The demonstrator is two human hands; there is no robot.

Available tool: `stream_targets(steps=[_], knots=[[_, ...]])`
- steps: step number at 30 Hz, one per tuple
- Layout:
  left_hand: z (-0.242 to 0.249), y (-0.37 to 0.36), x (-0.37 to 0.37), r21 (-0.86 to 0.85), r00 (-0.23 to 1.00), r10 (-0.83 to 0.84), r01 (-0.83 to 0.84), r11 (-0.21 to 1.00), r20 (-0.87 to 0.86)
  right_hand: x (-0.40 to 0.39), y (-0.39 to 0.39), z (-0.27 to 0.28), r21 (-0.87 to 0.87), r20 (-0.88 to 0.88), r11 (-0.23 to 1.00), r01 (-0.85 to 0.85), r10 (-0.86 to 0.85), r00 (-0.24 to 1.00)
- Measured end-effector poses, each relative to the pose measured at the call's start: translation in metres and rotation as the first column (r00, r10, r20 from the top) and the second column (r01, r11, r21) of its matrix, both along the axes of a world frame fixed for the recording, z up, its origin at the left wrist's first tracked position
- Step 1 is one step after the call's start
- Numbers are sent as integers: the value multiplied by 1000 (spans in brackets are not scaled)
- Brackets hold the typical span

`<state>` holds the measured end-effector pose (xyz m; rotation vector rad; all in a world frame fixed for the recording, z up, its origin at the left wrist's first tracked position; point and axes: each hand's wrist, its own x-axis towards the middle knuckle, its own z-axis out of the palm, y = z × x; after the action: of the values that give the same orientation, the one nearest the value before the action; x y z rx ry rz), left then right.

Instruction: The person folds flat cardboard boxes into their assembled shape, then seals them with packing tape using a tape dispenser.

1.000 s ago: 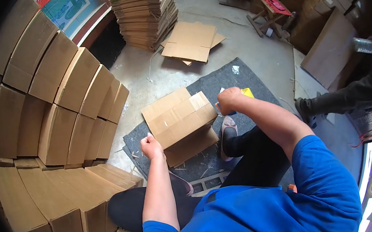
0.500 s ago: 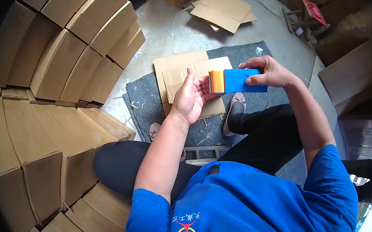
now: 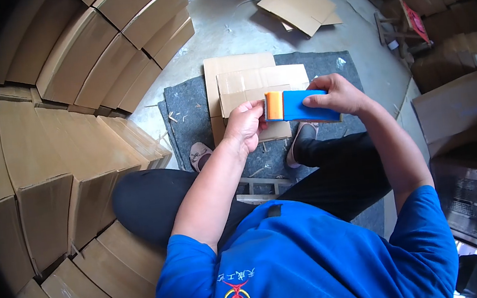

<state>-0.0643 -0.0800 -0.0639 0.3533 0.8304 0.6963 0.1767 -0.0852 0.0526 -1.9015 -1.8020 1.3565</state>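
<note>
A blue and orange packing tape dispenser [image 3: 303,106] is held level above the cardboard by my right hand [image 3: 338,95], its thumb on top of the blue body. At the toothed orange end, my left hand [image 3: 245,126] is closed, thumb and fingertips pinched together right at the edge. Whatever lies between those fingertips is too small to make out. Below both hands, flattened cardboard pieces [image 3: 263,79] overlap on a dark grey mat [image 3: 186,105].
Stacked cardboard cartons [image 3: 78,55] rise on my left, close to my knee. Loose cardboard sheets [image 3: 298,5] lie on the concrete floor ahead. A wooden stool with a red top [image 3: 414,20] stands at the right, near more cartons [image 3: 451,104].
My left hand has gone from open, fingers apart, to a pinch at the dispenser's toothed end. The dispenser stays in my right hand, nearly in place. The view has shifted slightly.
</note>
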Motion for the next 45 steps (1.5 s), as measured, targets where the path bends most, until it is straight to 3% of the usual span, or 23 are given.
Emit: stream_targets(steps=[3,5,6,8,11,17,26,30,33,34,36,37,39,41,42,43,44,45], knots=[[-7,18,-32,64,961,176,-166,984,-215,-9,14,5,39,150,998,-43,36,988],[-25,38,-65,96,928,262,-245,965,-264,-13,30,5,73,266,995,-67,46,963],[-30,45,-74,94,865,344,-334,938,-366,-20,38,6,89,325,994,-57,25,945],[-37,56,-82,10,856,333,-359,933,-395,-34,55,5,78,404,992,-100,60,913],[-53,66,-83,43,845,319,-333,942,-430,-55,70,2,62,542,987,-146,90,836],[-70,76,-80,92,803,373,-376,922,-465,-68,93,-11,-38,588,991,-127,125,799],[-112,79,-72,67,776,354,-376,924,-523,-84,102,-24,-53,674,984,-168,160,722],[-126,70,-50,-77,839,406,-461,884,-362,-88,105,-26,-68,688,977,-201,192,700],[-138,68,-43,-101,754,346,-476,874,-558,-85,104,-30,-47,695,976,-214,186,694],[-206,70,-56,-185,712,186,-409,893,-677,-83,105,-31,-54,690,978,-202,183,700],[-176,50,-55,-6,341,160,-436,900,-926,-81,107,-31,-58,688,979,-193,179,704],[-164,45,-54,144,265,270,-414,899,-926,-80,105,-32,-37,685,980,-194,166,709],[-141,49,-55,384,378,450,-239,892,-809,-78,101,-35,-19,678,983,-182,146,720],[-101,49,-39,693,270,664,22,720,-698,-80,102,-35,6,691,981,-196,137,710],[-82,50,-28,645,369,595,17,764,-714,-84,101,-24,-17,668,981,-193,155,728],[-77,54,-18,555,386,477,117,823,-789,-85,102,-25,-14,667,983,-184,146,731],[-71,54,-6,385,350,306,184,904,-886,-84,104,-25,-27,673,981,-191,159,723],[-66,56,-2,339,308,265,220,915,-914,-83,105,-26,-43,680,979,-198,174,713]])
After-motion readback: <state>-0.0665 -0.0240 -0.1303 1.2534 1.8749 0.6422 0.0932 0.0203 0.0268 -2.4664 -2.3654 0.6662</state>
